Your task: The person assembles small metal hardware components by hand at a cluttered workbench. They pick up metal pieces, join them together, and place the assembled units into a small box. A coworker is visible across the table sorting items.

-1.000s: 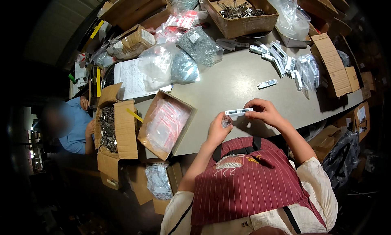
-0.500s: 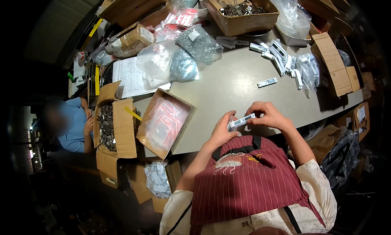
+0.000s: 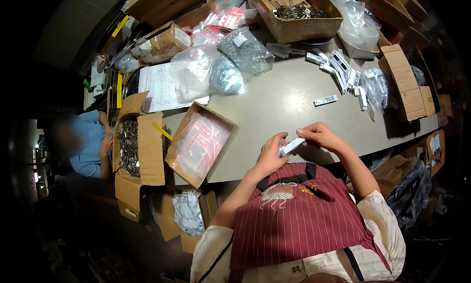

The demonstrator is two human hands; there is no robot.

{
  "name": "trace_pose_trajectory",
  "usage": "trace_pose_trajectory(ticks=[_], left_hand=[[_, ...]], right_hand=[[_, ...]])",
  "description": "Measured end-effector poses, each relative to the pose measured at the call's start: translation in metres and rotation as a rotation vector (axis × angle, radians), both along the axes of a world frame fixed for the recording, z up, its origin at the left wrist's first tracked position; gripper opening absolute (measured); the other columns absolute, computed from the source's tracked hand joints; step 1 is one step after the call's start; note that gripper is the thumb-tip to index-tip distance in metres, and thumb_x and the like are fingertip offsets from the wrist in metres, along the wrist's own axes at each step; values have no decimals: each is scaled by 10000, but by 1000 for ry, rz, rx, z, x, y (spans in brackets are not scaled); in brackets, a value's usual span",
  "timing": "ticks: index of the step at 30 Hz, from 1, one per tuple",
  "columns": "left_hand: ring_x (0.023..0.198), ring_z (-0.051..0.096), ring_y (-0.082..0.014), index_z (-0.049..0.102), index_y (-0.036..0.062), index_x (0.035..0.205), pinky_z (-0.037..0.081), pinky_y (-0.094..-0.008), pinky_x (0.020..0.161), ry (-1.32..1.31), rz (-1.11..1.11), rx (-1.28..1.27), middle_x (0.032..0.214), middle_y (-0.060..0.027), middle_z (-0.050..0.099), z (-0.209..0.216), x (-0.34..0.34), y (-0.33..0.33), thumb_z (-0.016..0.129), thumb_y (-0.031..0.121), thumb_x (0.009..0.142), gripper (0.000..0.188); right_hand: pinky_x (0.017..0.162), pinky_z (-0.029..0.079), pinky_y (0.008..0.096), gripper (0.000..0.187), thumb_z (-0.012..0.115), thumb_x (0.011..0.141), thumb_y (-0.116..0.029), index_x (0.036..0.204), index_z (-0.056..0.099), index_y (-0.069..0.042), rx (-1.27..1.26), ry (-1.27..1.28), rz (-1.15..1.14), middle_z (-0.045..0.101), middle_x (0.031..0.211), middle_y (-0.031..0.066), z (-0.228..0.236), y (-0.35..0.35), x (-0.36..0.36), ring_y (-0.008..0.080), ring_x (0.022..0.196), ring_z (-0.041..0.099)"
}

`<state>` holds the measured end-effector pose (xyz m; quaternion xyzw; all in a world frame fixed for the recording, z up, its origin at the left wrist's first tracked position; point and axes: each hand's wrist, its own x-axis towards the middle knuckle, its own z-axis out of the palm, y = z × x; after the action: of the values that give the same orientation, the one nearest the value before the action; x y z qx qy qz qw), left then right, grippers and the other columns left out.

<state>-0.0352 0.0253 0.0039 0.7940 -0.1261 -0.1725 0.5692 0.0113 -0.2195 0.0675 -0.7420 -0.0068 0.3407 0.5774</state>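
Packet (image 3: 292, 145) between both hands' fingers (image 3: 305, 134)

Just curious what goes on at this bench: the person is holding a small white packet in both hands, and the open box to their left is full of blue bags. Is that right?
Not quite. The head view shows both hands, left hand and right hand, on the small white packet, but the open box to their left holds clear bags with red print, not blue ones.
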Motion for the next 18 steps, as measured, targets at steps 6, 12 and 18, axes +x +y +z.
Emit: trace_pose_trajectory(ticks=[6, 12, 18], left_hand=[[1167, 578, -379, 511, 60, 1383, 425, -490, 1044, -125, -4, 108, 1158, -131, 629, 10, 0, -1, 759, 47, 703, 724], [1157, 563, -380, 502, 66, 1405, 417, -493, 1053, -173, 32, 120, 1163, -145, 596, 7, -1, 1, 804, 74, 689, 777], [1119, 576, -356, 474, 47, 1447, 460, -479, 1009, -122, 94, 131, 1142, -154, 592, 2, 1, 6, 835, 76, 686, 843]], right_hand=[[458, 275, 276, 560, 656, 1006, -501, 723, 716, -22, 48, 111, -2, 513, 586, -45, -6, 10, 0, 62, 499, 394], [475, 339, 284, 548, 718, 981, -488, 722, 725, -5, 59, 106, -14, 592, 607, -8, -18, 40, -10, 89, 521, 476], [606, 501, 366, 472, 744, 948, -432, 878, 698, 33, -139, -148, 132, 674, 712, 102, -36, 55, -10, 164, 656, 643]])
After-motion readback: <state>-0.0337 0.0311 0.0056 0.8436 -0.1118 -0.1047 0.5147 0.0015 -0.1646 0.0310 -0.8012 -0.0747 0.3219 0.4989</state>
